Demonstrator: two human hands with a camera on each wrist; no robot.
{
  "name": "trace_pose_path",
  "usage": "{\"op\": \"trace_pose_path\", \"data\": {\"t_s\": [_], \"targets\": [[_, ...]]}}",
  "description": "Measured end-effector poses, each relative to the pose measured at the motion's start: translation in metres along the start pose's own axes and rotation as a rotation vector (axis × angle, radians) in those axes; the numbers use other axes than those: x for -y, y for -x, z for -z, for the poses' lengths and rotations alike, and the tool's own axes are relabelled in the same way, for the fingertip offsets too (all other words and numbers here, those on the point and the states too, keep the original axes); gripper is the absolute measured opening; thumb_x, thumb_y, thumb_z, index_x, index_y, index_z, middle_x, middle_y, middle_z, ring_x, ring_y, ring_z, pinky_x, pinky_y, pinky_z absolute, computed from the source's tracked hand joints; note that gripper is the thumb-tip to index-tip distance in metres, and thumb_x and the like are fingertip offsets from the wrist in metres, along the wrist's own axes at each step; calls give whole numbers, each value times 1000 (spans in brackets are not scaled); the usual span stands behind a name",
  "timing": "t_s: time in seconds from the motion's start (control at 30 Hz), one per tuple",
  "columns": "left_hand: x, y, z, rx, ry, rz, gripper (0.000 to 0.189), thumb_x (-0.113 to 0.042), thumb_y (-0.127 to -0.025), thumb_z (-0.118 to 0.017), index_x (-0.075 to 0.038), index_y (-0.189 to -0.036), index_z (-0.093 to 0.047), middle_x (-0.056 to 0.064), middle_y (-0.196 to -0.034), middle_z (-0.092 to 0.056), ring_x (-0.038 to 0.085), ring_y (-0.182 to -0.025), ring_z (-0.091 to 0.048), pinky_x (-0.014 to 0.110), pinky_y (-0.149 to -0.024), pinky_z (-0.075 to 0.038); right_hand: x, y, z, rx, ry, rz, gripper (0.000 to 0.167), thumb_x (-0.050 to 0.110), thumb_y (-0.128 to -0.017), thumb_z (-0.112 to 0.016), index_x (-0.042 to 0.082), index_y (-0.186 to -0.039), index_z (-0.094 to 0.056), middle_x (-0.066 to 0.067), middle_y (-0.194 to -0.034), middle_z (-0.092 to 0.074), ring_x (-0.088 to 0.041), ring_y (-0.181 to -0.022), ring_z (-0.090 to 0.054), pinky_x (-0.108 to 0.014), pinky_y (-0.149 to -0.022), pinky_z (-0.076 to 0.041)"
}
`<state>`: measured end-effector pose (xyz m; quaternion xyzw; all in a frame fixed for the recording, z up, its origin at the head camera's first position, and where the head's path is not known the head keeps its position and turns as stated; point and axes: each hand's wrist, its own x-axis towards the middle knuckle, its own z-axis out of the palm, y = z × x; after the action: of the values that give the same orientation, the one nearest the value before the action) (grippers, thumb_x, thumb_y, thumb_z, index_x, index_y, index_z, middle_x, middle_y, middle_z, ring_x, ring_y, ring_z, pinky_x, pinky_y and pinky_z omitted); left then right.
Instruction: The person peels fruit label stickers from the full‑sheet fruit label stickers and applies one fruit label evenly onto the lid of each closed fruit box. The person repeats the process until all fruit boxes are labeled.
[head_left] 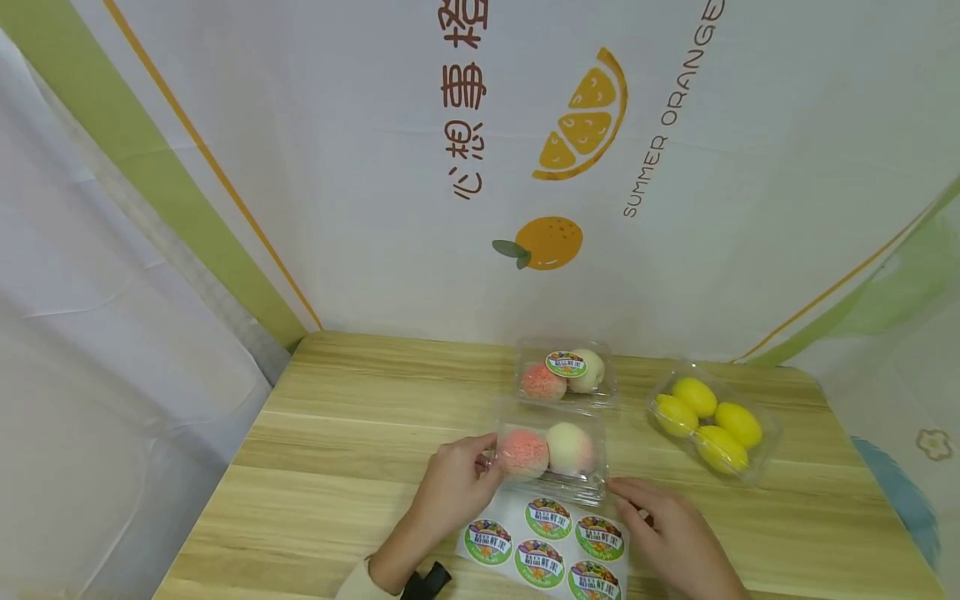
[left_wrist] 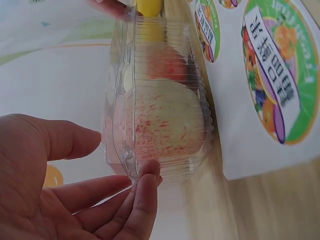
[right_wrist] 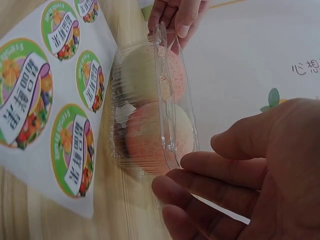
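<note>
- Clear plastic peach clamshell (head_left: pixel 573 492), right there between the two hands, over the far edge of the sticker sheet! Its long axis runs left to right across the table, right end a touch nearer the person; one long side faces the person, the short ends point to the hands.
- Down at the near edge, a cream sleeve (head_left: pixel 362 585) and black wrist gear (head_left: pixel 426 582) on the left arm.
- Next up, the white sticker sheet (head_left: pixel 512 506), flat on the wood-grain table (head_left: pixel 352 417), showing oval fruit labels (head_left: pixel 540 563) printed "Fresh fruit".
- Here's the right hand (head_left: pixel 667 527): fingers loosely bent, fingertips at the clamshell's near right corner, thumb standing free of the plastic.
- And the left hand (head_left: pixel 456 482) has the left end, thumb against the upper part, fingers curled to the rim: a light pinch.
- Inside, side by side along that long axis: a pinkish-red peach (head_left: pixel 524 454) on the left, a creamy blushed peach (head_left: pixel 570 448) on the right. Whether the base sits fully flat, I can't tell.
- Over to the right, well apart, a clear lemon box (head_left: pixel 767 450) lies askew, four yellow lemons (head_left: pixel 722 450) in it.
- Just beyond the peach clamshell, a second clamshell (head_left: pixel 592 402) lies roughly parallel, a red peach (head_left: pixel 543 382) and a pale fruit (head_left: pixel 591 373) inside, an oval label on top (head_left: pixel 566 363).
- Farthest back, the white curtain (head_left: pixel 375 208), printed with an orange slice (head_left: pixel 585 130), a whole orange (head_left: pixel 553 243) and "SUMMER ORANGE".
</note>
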<state>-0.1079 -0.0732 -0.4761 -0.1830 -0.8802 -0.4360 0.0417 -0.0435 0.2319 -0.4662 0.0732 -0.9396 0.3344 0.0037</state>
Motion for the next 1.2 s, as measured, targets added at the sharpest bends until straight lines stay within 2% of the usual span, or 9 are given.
{"op": "trace_pose_path", "data": {"t_s": [0.13, 0.27, 0.43, 0.63, 0.83, 0.97, 1.1, 1.2], "targets": [[-1, -3, -6, 37, 7, 1, 39, -9, -98, -77, 12, -131, -72, 24, -119, -78, 19, -87, -79, 21, -70, -60, -6, 3, 3, -38, 22, 20, 26, 10, -104, -76, 18, -128, -83, 0, -132, -78, -15, -109, -72, -32, -82, -61], [-3, -5, -10, 69, 20, -5, 41, -11, -100, -76, 13, -132, -71, 26, -122, -77, 19, -88, -79, 20, -70, -59, -11, 6, 6, -45, 38, 5, 25, 12, -104, -76, 17, -127, -83, -1, -133, -77, -14, -108, -72, -32, -81, -61], [-8, -6, -13, 94, 32, -22, 42, -12, -102, -77, 14, -134, -69, 27, -122, -76, 22, -89, -80, 18, -70, -59, -15, 9, 9, -63, 49, 3, 24, 11, -104, -76, 14, -127, -83, -4, -133, -77, -22, -112, -73, -33, -81, -62], [-9, -7, -17, 115, 29, -15, 43, -11, -101, -77, 14, -136, -68, 26, -122, -76, 19, -90, -79, 17, -69, -58, -19, 11, 10, -100, 45, 16, 25, 9, -103, -77, 11, -127, -83, -8, -131, -78, -25, -111, -74, -30, -77, -62], [-7, -6, -19, 127, 28, -5, 45, -11, -100, -77, 13, -137, -68, 25, -122, -77, 17, -90, -78, 17, -70, -57, -22, 11, 10, -105, 31, 11, 26, 8, -103, -77, 10, -128, -82, -11, -132, -77, -18, -106, -73, -28, -74, -61], [-4, -5, -18, 131, 40, 5, 46, -15, -101, -79, 10, -138, -69, 21, -122, -78, 15, -91, -78, 18, -72, -58, -25, 10, 9, -104, 13, 9, 28, 7, -102, -78, 10, -129, -82, -11, -132, -77, -8, -97, -70, -26, -71, -59], [2, -3, -15, 129, 62, 10, 45, -14, -99, -81, 7, -138, -71, 16, -123, -79, 12, -92, -77, 21, -76, -60, -26, 10, 7, -112, -20, 14, 30, 5, -101, -78, 10, -130, -81, -10, -131, -77, 0, -86, -64, -26, -69, -59], [6, -2, -9, 124, 63, 4, 43, -11, -97, -81, 5, -136, -72, 15, -123, -79, 13, -94, -77, 26, -77, -63, -27, 9, 7, -110, -46, -11, 29, 6, -101, -78, 9, -130, -79, -9, -127, -78, 0, -85, -66, -26, -69, -60]]}}
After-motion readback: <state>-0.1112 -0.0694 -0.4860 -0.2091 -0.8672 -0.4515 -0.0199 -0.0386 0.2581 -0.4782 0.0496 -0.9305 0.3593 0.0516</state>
